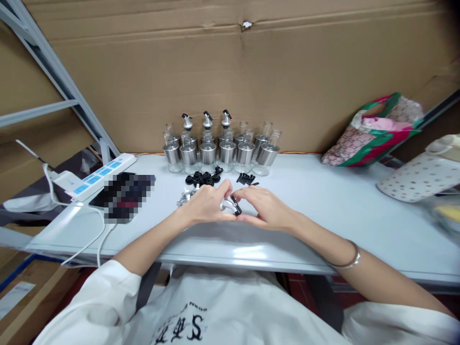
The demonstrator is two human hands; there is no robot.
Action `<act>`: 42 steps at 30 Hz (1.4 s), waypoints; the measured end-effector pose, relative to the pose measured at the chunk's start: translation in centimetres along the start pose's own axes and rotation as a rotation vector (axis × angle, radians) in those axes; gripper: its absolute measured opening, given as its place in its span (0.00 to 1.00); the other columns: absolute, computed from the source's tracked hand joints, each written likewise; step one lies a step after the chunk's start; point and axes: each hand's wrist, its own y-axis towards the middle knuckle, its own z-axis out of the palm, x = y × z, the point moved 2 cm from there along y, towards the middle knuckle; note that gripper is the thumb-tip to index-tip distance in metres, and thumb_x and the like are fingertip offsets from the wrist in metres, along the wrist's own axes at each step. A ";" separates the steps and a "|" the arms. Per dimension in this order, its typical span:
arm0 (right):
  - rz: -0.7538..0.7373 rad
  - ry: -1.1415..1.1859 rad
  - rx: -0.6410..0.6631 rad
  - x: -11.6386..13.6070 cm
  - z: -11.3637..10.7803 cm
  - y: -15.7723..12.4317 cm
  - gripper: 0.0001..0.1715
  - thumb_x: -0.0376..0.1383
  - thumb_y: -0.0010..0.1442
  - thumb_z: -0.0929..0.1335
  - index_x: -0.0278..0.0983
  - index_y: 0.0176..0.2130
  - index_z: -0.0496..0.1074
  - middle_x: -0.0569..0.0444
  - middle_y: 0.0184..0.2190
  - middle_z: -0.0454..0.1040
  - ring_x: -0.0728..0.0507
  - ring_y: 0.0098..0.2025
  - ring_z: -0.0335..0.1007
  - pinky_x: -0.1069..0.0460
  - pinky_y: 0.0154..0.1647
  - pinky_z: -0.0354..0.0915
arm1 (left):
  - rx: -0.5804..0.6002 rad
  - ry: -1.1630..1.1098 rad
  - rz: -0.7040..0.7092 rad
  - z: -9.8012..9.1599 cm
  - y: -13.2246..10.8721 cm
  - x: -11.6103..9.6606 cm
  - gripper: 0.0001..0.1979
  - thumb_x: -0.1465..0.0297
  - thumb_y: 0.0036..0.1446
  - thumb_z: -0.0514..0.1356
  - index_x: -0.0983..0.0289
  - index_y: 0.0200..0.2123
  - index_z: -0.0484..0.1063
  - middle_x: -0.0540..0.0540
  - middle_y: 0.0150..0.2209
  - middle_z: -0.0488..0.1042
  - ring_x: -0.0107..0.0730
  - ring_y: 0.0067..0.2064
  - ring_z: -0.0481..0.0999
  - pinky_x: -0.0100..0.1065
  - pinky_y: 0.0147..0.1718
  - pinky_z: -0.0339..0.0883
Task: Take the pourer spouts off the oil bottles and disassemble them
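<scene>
With both hands meeting mid-worktop (323, 211), pinched between left hand (206, 203) and right hand (268, 208): small pourer spout (232, 205), lying crosswise, equally near both.

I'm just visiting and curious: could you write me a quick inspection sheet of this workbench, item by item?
Surface: pale grey table, smooth, its front edge toward the person.
Job's things: small silver and black spout piece pinched between both hands; black caps and black clips lie behind it; glass bottles with steel collars stand in rows, three fitted with pourers.
Clutter: blurred-out phone; patterned bag; dotted pouch.
Grippers: left hand and right hand both closed on the spout piece.
Cables: power strip with white cables hanging over the table edge.
Surroundings: cardboard wall; grey metal frame at left.
</scene>
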 end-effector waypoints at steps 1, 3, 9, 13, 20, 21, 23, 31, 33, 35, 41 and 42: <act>0.012 0.015 0.018 0.0 0.1 0.0 0.26 0.53 0.63 0.58 0.35 0.47 0.65 0.44 0.39 0.75 0.40 0.38 0.71 0.46 0.39 0.62 | 0.024 0.002 0.016 0.0 -0.1 0.1 0.21 0.54 0.45 0.60 0.60 0.33 0.55 0.43 0.21 0.64 0.29 0.19 0.66 0.28 0.22 0.51; 0.022 0.030 0.048 0.2 0.1 0.1 0.29 0.54 0.63 0.58 0.35 0.49 0.65 0.43 0.43 0.75 0.39 0.41 0.71 0.46 0.40 0.63 | 0.058 0.018 0.046 0.1 -0.2 0.2 0.21 0.54 0.46 0.59 0.60 0.34 0.55 0.44 0.21 0.64 0.29 0.19 0.66 0.29 0.22 0.50; -0.031 -0.026 0.068 0.6 0.1 0.0 0.27 0.50 0.65 0.58 0.34 0.53 0.63 0.42 0.43 0.75 0.40 0.38 0.71 0.46 0.39 0.63 | 0.049 0.021 0.053 0.1 -0.1 0.3 0.28 0.45 0.43 0.60 0.60 0.34 0.55 0.45 0.21 0.63 0.31 0.20 0.67 0.29 0.23 0.51; -0.023 -0.039 0.103 0.1 0.3 -0.1 0.28 0.50 0.65 0.56 0.34 0.55 0.63 0.43 0.42 0.74 0.40 0.38 0.71 0.46 0.38 0.63 | 0.047 -0.024 0.003 0.1 0.1 0.7 0.35 0.40 0.34 0.62 0.59 0.32 0.54 0.42 0.20 0.59 0.29 0.19 0.65 0.28 0.22 0.50; 0.009 0.017 0.085 0.0 0.4 -0.1 0.31 0.52 0.66 0.54 0.36 0.57 0.61 0.45 0.41 0.75 0.40 0.37 0.71 0.46 0.39 0.64 | 0.031 -0.203 -0.038 -0.1 0.0 0.7 0.37 0.44 0.31 0.66 0.59 0.36 0.53 0.42 0.25 0.61 0.24 0.20 0.63 0.26 0.22 0.52; 0.005 0.024 0.081 0.1 0.4 -0.1 0.30 0.52 0.66 0.54 0.36 0.56 0.61 0.46 0.40 0.75 0.41 0.35 0.71 0.46 0.39 0.63 | 0.043 -0.232 -0.035 -0.1 0.0 0.7 0.37 0.44 0.31 0.66 0.59 0.37 0.53 0.42 0.25 0.62 0.24 0.20 0.63 0.26 0.22 0.52; -0.001 0.038 0.072 0.3 0.1 0.0 0.30 0.52 0.66 0.54 0.36 0.55 0.62 0.48 0.37 0.75 0.43 0.33 0.70 0.48 0.38 0.63 | 0.088 -0.291 -0.021 -0.1 -0.1 0.6 0.37 0.46 0.34 0.67 0.59 0.39 0.54 0.42 0.25 0.64 0.23 0.20 0.63 0.26 0.23 0.53; -0.023 0.036 0.193 0.5 -0.3 0.2 0.25 0.54 0.61 0.61 0.36 0.37 0.69 0.53 0.26 0.71 0.46 0.26 0.63 0.52 0.32 0.58 | 0.281 -0.090 0.079 1.2 0.1 0.5 0.31 0.49 0.40 0.66 0.63 0.40 0.61 0.49 0.25 0.71 0.33 0.25 0.72 0.28 0.23 0.55; -0.037 0.038 0.230 0.4 -0.2 0.1 0.24 0.54 0.61 0.61 0.36 0.36 0.69 0.53 0.28 0.72 0.46 0.27 0.64 0.52 0.32 0.57 | 0.293 0.016 0.162 1.6 0.1 0.4 0.27 0.48 0.43 0.65 0.64 0.34 0.63 0.52 0.26 0.73 0.36 0.28 0.75 0.29 0.24 0.54; -0.053 0.025 0.251 0.5 -0.1 0.1 0.24 0.53 0.61 0.60 0.36 0.36 0.69 0.52 0.29 0.72 0.46 0.28 0.64 0.52 0.33 0.57 | 0.283 0.088 0.237 1.8 0.2 0.2 0.27 0.46 0.44 0.63 0.64 0.31 0.63 0.54 0.26 0.74 0.38 0.29 0.76 0.30 0.23 0.54; -0.045 0.047 0.304 0.5 0.1 0.0 0.25 0.53 0.62 0.59 0.36 0.30 0.68 0.54 0.24 0.69 0.47 0.26 0.60 0.52 0.31 0.55 | 0.280 0.142 0.287 2.0 0.1 -0.3 0.28 0.45 0.46 0.59 0.66 0.33 0.65 0.53 0.27 0.75 0.36 0.29 0.76 0.30 0.23 0.53; -0.039 0.055 0.320 0.6 0.1 0.0 0.25 0.53 0.62 0.59 0.36 0.29 0.67 0.55 0.23 0.68 0.47 0.25 0.59 0.53 0.31 0.55 | 0.294 0.139 0.280 2.1 0.1 -0.3 0.28 0.45 0.46 0.59 0.66 0.34 0.65 0.53 0.28 0.75 0.36 0.29 0.76 0.30 0.23 0.54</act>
